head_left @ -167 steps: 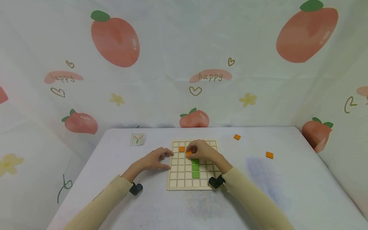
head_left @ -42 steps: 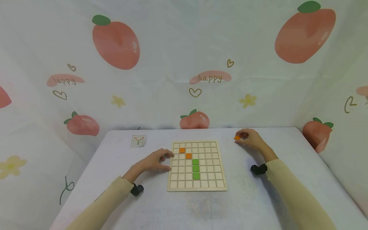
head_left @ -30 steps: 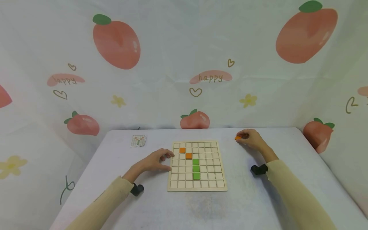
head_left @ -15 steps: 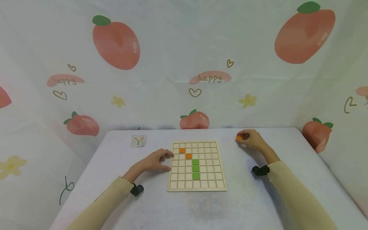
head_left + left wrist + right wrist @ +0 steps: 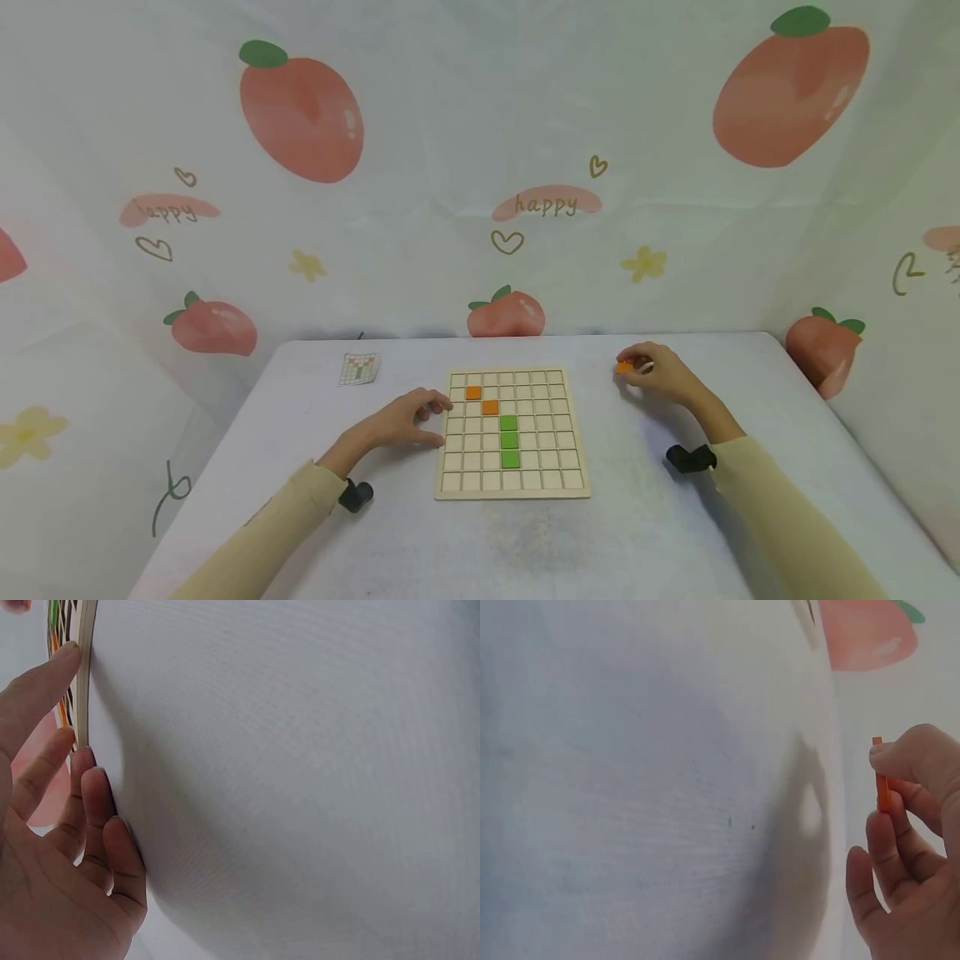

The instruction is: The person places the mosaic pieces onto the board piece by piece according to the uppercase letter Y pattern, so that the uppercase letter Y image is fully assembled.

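In the head view, my right hand (image 5: 660, 372) pinches an orange square tile (image 5: 625, 367) between thumb and fingers, right of the board. The right wrist view shows this tile (image 5: 883, 776) edge-on, lifted off the table. My left hand (image 5: 401, 419) rests at the left edge of the wooden grid board (image 5: 513, 493), its thumb and fingertips spread along the rim and curling round nothing. On the board, two orange tiles (image 5: 490, 407) lie diagonally at the upper left. Below and right of them, three green tiles (image 5: 509, 440) form a column.
A small paper card (image 5: 360, 369) printed with a coloured grid pattern lies at the back left of the white table (image 5: 420, 542). A fabric backdrop (image 5: 420, 167) with printed fruit hangs behind the table's far edge.
The right hand has left the board after an orange tile came to lie there. It now holds another orange tile, raised and drawn slightly nearer. The left hand stays put.
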`<state>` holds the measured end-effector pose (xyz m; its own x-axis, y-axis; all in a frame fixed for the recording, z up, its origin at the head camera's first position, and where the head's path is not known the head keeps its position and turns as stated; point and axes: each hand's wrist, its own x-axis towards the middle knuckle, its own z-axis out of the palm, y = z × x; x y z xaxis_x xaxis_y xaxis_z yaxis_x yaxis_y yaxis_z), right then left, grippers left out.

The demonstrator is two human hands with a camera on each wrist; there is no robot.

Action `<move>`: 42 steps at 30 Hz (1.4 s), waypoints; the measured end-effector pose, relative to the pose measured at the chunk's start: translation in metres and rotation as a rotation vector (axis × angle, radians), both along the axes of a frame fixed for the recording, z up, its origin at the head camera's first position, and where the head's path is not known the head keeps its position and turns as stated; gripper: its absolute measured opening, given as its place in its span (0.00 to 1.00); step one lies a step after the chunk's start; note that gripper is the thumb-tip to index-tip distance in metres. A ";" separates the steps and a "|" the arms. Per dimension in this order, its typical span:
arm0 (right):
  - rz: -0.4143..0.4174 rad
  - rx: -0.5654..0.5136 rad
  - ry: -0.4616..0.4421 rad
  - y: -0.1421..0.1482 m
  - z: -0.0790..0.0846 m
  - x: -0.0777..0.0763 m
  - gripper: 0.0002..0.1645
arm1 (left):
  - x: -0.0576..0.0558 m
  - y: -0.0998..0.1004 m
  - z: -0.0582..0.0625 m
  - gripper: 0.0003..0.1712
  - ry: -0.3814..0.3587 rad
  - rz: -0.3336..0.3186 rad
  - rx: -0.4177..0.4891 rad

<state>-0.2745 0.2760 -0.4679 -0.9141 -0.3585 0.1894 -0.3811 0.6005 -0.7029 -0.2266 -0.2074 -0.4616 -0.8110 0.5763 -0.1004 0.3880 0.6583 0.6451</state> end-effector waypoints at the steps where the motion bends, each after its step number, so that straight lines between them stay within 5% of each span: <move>1: 0.011 -0.007 0.002 0.000 0.001 0.001 0.14 | 0.000 0.000 0.000 0.31 -0.002 0.003 -0.001; 28: 0.116 -0.137 -0.100 -0.013 0.002 0.046 0.17 | 0.004 0.002 0.001 0.31 -0.009 0.027 -0.023; 42: 0.212 -0.148 -0.054 -0.050 0.004 0.042 0.16 | 0.001 0.000 -0.002 0.31 0.011 0.004 -0.003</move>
<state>-0.2323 0.2256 -0.4639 -0.8321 -0.5148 0.2065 -0.4465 0.4008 -0.8000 -0.2260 -0.2077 -0.4636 -0.8144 0.5728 -0.0931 0.3927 0.6620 0.6384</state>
